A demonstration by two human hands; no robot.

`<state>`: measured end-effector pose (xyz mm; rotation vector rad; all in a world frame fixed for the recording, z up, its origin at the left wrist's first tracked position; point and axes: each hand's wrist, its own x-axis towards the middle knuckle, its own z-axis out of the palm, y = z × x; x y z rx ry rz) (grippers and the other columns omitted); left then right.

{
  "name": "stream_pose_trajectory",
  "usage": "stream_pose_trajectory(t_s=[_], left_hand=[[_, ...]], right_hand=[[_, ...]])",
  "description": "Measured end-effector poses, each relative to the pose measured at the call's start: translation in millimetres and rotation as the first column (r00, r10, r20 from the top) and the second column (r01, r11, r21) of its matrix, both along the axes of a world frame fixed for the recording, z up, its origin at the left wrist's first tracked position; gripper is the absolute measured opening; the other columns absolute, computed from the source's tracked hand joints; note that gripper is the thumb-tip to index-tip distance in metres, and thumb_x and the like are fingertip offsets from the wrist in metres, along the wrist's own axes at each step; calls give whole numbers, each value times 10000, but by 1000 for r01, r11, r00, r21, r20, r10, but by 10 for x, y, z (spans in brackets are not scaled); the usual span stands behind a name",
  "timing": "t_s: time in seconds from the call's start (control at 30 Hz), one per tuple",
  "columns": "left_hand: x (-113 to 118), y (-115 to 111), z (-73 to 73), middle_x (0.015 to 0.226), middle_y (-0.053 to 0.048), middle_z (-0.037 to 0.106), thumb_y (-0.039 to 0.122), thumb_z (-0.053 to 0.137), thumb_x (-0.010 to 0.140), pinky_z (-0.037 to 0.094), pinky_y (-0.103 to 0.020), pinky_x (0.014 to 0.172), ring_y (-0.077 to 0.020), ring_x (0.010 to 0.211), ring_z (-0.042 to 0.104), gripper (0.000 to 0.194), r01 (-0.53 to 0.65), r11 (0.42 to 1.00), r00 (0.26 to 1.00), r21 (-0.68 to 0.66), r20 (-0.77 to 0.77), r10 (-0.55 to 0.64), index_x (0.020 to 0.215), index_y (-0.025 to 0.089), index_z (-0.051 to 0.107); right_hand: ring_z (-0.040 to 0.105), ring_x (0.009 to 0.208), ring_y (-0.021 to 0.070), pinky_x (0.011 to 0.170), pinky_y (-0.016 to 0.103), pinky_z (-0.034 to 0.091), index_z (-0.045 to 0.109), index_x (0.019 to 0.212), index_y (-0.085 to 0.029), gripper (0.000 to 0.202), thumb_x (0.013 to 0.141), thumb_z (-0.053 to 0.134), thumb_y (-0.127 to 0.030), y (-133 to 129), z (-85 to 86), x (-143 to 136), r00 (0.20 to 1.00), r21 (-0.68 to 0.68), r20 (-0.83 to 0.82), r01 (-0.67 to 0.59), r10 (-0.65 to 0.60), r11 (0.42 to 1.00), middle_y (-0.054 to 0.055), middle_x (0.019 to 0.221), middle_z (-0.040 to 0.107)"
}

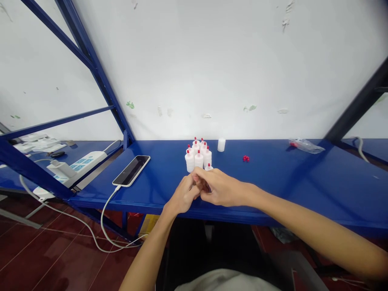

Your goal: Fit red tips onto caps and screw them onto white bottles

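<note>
My left hand (pixel 184 195) and my right hand (pixel 218 187) meet at the front of the blue table, fingers curled together. Whatever lies between the fingertips is hidden. Just behind them stands a tight group of small white bottles (pixel 199 160) with red pointed caps. One red-capped bottle (pixel 208 167) shows only its top above my right hand; I cannot tell whether the hand touches it. Apart from the group, a white cylindrical container (pixel 221 144) without a red cap stands near the wall. A small cluster of red caps (pixel 245 159) lies to the right.
A clear plastic bag (pixel 306 146) with something red inside lies at the back right of the blue table (pixel 291 178). On the left, a phone (pixel 131 171) is plugged into a white cable (pixel 104 210). A power strip (pixel 86 161) sits beyond the blue frame (pixel 91 60).
</note>
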<state>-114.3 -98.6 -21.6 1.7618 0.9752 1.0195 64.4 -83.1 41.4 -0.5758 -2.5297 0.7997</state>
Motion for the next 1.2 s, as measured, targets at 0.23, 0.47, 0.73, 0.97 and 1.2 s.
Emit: stream_pose_trajectory(t_s=[0.23, 0.47, 0.73, 0.97, 1.2], left_hand=[[18, -60, 96, 655, 24, 413, 288, 465, 817, 346, -263, 547, -116, 591, 375, 147, -11, 1000, 998, -5, -59, 11, 730, 186, 403], [-38, -14, 41, 684, 28, 418, 229, 440, 791, 355, -257, 557, -118, 606, 388, 59, 13, 999, 999, 43, -29, -12, 782, 190, 396], [-32, -34, 11, 665, 68, 485, 220, 422, 854, 348, -219, 511, -97, 513, 436, 120, 19, 990, 999, 139, 38, -25, 962, 214, 368], [-24, -36, -49, 605, 66, 552, 513, 386, 941, 356, -213, 496, -109, 477, 466, 397, -131, 977, 985, 165, 130, 110, 1190, 204, 367], [14, 43, -10, 520, 71, 523, 488, 309, 1001, 345, -204, 468, -103, 415, 429, 321, -320, 946, 942, 57, 131, 310, 1074, 220, 469]], right_hand=[[415, 618, 112, 548, 244, 290, 357, 887, -238, 246, 772, 529, -105, -61, 65, -12, 992, 73, 119, 34, -43, 997, -42, 756, 472], [437, 606, 111, 551, 244, 324, 400, 907, -234, 208, 800, 526, -108, -47, 7, -90, 998, 53, 59, 23, -26, 998, -32, 785, 500], [632, 642, 130, 649, 261, 506, 585, 903, -208, 210, 719, 639, -121, -22, -210, -130, 975, -246, -186, 73, -121, 967, -37, 706, 662], [673, 663, 164, 650, 291, 539, 690, 837, -178, 100, 764, 670, -244, 47, -260, -104, 926, -410, -256, 155, -276, 899, 17, 711, 724], [679, 727, 204, 681, 322, 530, 750, 1003, -133, 256, 851, 613, -289, 523, 60, 296, 853, -32, -109, 510, -510, 860, 83, 821, 751]])
